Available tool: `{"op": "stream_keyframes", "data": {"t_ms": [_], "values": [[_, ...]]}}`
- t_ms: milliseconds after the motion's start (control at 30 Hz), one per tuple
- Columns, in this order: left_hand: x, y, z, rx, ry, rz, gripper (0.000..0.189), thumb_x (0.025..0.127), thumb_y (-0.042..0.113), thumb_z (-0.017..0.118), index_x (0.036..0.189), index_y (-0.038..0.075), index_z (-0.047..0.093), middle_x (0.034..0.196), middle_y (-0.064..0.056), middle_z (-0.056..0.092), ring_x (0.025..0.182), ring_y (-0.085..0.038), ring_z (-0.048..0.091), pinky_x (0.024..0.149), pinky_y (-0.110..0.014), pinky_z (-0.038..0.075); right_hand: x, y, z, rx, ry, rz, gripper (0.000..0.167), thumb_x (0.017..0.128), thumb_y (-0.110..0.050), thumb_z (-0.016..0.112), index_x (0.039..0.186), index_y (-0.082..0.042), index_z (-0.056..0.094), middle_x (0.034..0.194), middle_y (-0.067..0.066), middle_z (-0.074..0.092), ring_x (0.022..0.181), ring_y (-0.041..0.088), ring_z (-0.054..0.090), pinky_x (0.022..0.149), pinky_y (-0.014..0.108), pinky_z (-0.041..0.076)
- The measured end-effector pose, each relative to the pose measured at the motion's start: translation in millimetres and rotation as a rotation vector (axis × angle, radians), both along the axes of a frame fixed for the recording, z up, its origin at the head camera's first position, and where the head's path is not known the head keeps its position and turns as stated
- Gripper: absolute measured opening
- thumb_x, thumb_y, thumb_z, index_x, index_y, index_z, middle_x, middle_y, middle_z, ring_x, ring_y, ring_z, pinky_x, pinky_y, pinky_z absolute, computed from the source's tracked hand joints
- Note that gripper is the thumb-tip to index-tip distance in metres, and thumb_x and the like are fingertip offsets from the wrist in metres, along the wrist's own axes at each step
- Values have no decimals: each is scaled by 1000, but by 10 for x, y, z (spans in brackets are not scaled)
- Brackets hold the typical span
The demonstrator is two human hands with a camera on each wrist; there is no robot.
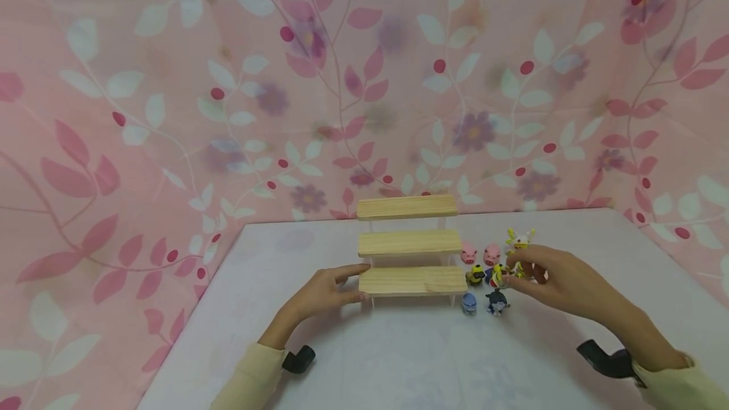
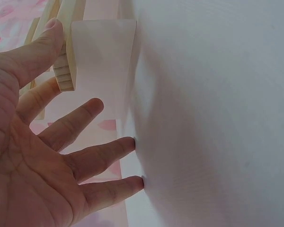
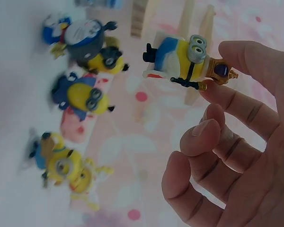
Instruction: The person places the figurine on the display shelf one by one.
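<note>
A three-step wooden display shelf stands on the white-covered table. My left hand is at its left end, thumb and index finger pinching the end of the lowest board while the other fingers spread out, two of them down at the tabletop. My right hand pinches a minion figurine by its gold crown between thumb and index finger, off the table. This yellow figurine has silver goggles, a red-and-white robe and a small staff. Other small figurines stand below and beside that hand.
Two pink pig figurines, a dark-haired figurine, a small blue figurine and several minion figurines cluster right of the shelf. A white-and-yellow horned figurine stands behind. Pink floral cloth hangs behind the table.
</note>
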State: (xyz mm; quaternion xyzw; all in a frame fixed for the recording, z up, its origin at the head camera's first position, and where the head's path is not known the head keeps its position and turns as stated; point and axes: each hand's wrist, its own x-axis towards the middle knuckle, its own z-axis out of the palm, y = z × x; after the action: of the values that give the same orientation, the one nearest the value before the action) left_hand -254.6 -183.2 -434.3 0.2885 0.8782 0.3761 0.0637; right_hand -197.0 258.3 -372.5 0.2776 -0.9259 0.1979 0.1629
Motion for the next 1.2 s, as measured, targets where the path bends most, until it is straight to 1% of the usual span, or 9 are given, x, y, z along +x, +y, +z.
{"op": "stream_keyframes", "data": {"t_ms": [100, 233, 400, 500, 633, 800, 1000, 1200], "values": [[3, -8, 6, 4, 5, 2, 59, 88, 40, 75, 142, 25, 56, 143, 2, 53, 132, -29, 48, 104, -52, 41, -42, -125, 27, -19, 24, 40, 23, 82, -30, 82, 99, -27, 67, 74, -17, 44, 63, 0, 42, 52, 20, 37], [10, -12, 10, 7, 1, 3, 59, 88, 40, 75, 141, 27, 56, 142, 2, 54, 131, -29, 48, 104, -52, 41, -98, -274, 46, -28, 11, 66, 21, 84, -32, 80, 99, -27, 67, 74, -18, 45, 62, 1, 42, 52, 20, 38], [3, -4, 10, 4, 7, -7, 59, 88, 39, 75, 142, 27, 55, 143, 4, 53, 132, -25, 47, 105, -49, 41, -165, -424, 47, -67, 50, 146, 20, 84, -27, 80, 99, -25, 67, 73, -17, 46, 61, 0, 41, 51, 20, 36], [0, -3, 13, -2, -4, 5, 59, 87, 40, 76, 142, 28, 55, 143, 6, 53, 133, -23, 47, 105, -47, 41, -201, -521, 50, -88, 60, 179, 20, 85, -27, 80, 99, -24, 67, 73, -14, 47, 60, 0, 41, 50, 20, 36], [1, -4, 15, -4, -11, 17, 61, 87, 42, 76, 142, 26, 56, 143, 6, 53, 132, -25, 48, 105, -48, 41, -247, -649, 58, -102, 47, 198, 18, 86, -30, 78, 99, -24, 67, 74, -14, 49, 60, 1, 42, 50, 20, 37], [-1, 7, 17, -6, -15, 13, 62, 87, 40, 76, 143, 23, 55, 143, 6, 52, 133, -25, 47, 105, -49, 40, -304, -789, 53, -107, 19, 222, 17, 87, -30, 78, 99, -23, 67, 74, -14, 47, 58, 2, 41, 49, 21, 36], [-2, 4, 17, -4, -15, 9, 63, 87, 41, 76, 143, 22, 55, 143, 6, 52, 133, -24, 46, 106, -49, 40, -369, -984, 57, -119, -33, 243, 18, 88, -32, 77, 99, -23, 67, 75, -14, 48, 59, 4, 42, 51, 23, 38], [-12, -3, -1, -12, -21, 16, 63, 87, 43, 76, 143, 23, 55, 144, 5, 52, 133, -25, 47, 105, -50, 40, -404, -1196, 68, -116, -47, 247, 18, 87, -32, 77, 98, -22, 67, 75, -13, 48, 60, 5, 43, 51, 24, 39]]}}
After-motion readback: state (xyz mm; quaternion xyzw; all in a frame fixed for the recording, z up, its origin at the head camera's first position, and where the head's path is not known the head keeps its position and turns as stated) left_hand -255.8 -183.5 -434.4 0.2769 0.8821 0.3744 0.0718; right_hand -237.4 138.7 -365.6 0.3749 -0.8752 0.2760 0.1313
